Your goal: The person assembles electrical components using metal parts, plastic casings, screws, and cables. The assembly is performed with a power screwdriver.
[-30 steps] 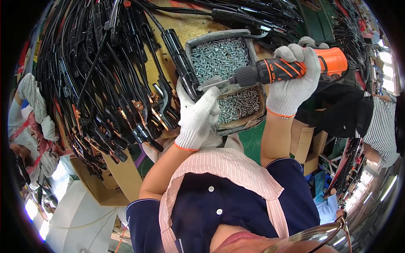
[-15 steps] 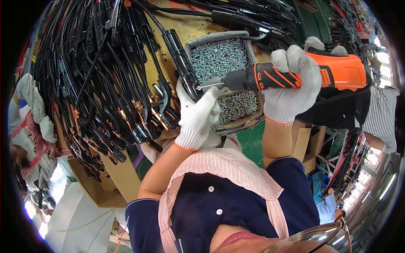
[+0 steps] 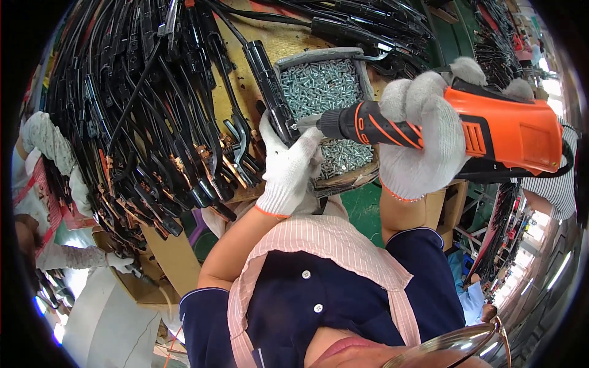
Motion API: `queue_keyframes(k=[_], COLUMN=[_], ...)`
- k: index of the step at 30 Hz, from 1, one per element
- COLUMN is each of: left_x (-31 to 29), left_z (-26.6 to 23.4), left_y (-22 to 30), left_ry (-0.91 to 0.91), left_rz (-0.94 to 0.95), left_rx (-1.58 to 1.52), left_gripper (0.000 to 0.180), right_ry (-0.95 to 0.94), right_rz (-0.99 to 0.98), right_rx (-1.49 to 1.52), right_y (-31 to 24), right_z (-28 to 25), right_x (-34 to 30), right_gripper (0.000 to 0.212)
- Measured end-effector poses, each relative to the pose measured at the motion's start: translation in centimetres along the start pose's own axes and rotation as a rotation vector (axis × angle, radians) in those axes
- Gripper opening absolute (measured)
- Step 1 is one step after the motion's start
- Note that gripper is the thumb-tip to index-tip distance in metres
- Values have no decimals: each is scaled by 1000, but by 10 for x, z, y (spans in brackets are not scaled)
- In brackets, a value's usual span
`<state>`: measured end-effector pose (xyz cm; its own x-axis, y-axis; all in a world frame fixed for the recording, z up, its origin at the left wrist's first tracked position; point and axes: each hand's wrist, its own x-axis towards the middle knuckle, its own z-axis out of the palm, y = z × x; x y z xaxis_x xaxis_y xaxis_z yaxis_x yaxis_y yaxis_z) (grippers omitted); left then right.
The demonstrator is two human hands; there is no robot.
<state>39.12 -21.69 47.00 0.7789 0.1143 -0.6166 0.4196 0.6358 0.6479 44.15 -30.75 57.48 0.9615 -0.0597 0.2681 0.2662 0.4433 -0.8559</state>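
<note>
In a white knitted glove, my left hand [image 3: 285, 172] is closed round the lower end of a black tubular handle [image 3: 264, 70], which has a cable leading from its far end. My right hand [image 3: 423, 132], gloved too, grips an orange and black power screwdriver [image 3: 518, 126] lying nearly level. Its bit points left and meets the handle's side close to my left thumb and fingers; whether a screw sits at the tip is too small to tell. Behind both hands stands a grey tray [image 3: 319, 56] of small silvery screws [image 3: 322, 86], partly covered by the screwdriver's nose.
Many black handles and cables with copper ends [image 3: 178, 165] lie piled on the left of the yellowish table [image 3: 257, 27]. More black handles [image 3: 368, 30] lie at the back. At lower left a co-worker's gloved hand [image 3: 119, 264] reaches over a cardboard box [image 3: 169, 257].
The screwdriver's rear end has swung nearer and lower, and its bit has shifted slightly right with the handle. A co-worker's gloved hand has come in over the cardboard box.
</note>
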Motion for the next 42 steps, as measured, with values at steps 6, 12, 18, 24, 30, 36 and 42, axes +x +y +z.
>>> queue_keyframes(k=[6,12,18,24,30,36,42], left_x=[2,2,1,2,-3,16,100], left_z=[-5,-9,-6,-11,-1,80,159], left_y=[-5,2,7,-1,7,33,32], left_ry=[-17,-43,-14,-22,-60,-228,-417], left_rz=[0,-75,-89,-48,-14,90,74], left_rx=[-26,-2,-25,11,18,-56,-274], left_gripper=[89,87,79,85,78,19,20], right_ry=[-16,-126,-89,4,115,290,401], right_rz=[-55,19,6,14,-99,-463,-475], right_rx=[-68,46,-103,37,187,276,196], right_y=[16,19,21,18,3,-45,-50], right_z=[-7,-11,-11,-12,-45,-119,-148], right_x=[17,19,23,20,11,-15,-36], right_gripper=[42,37,40,41,49,60,65])
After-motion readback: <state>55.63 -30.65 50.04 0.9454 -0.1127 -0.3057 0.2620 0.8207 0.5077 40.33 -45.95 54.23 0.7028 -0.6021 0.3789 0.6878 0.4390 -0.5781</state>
